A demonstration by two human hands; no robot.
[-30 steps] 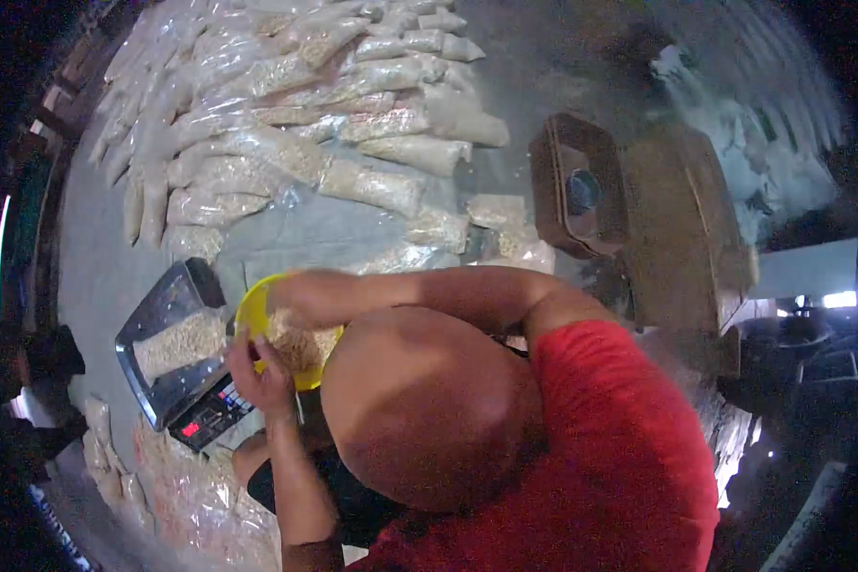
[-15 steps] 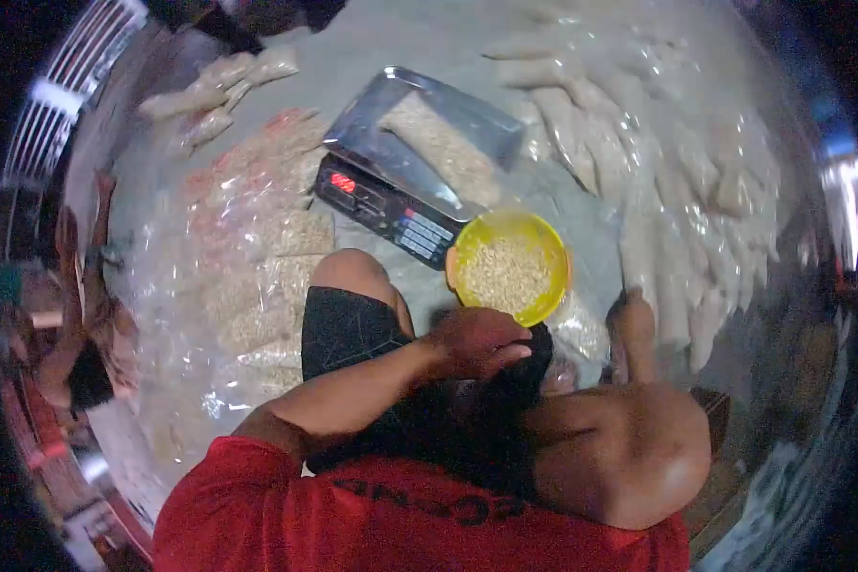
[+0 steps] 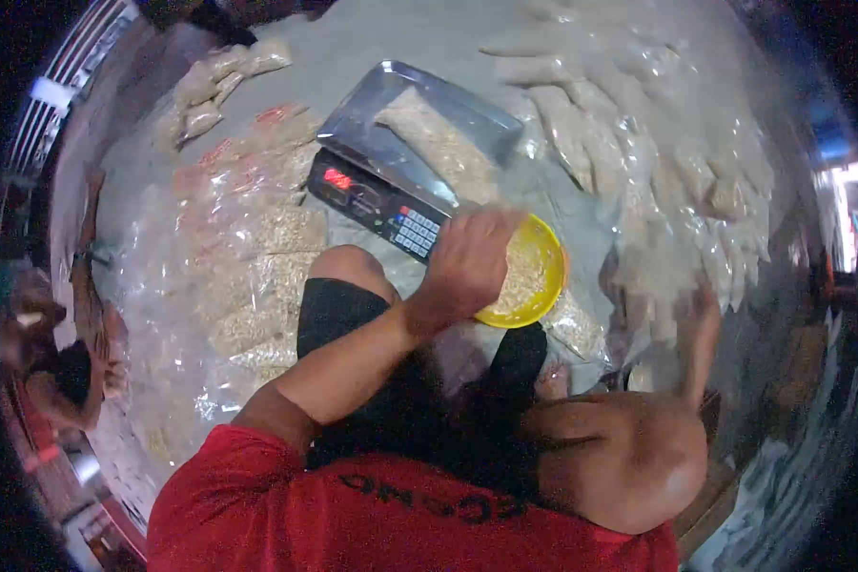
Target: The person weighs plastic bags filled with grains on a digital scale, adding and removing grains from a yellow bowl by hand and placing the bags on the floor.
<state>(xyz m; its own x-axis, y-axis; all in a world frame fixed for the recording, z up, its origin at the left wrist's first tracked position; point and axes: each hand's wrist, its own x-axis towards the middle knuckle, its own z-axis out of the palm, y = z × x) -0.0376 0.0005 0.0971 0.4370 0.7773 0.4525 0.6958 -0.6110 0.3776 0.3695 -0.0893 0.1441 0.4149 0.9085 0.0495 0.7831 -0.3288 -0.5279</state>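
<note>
A yellow bowl (image 3: 547,297) with orange handles holds pale, flake-like grains. My left hand (image 3: 474,257) reaches over the bowl's left side, back of the hand up. Its fingertips are blurred and partly cover the grains, so I cannot make out what they hold. At the right, beyond my bent knee, my right hand (image 3: 704,303) is smeared by motion near clear plastic bags. The digital scale (image 3: 372,205) stands just left of the bowl with its red display lit. On its metal tray (image 3: 353,119) lies a long filled plastic bag (image 3: 439,148).
Filled clear bags (image 3: 591,133) spread over the right side of the floor sheet. More bags of grains (image 3: 267,229) lie at the left, some with red print. A small bag pile (image 3: 224,81) lies at the far left. Another person (image 3: 76,372) sits at the left edge.
My left hand has moved up from the bowl's near rim to over its left side. My right hand has shifted to the right. The view has turned slightly.
</note>
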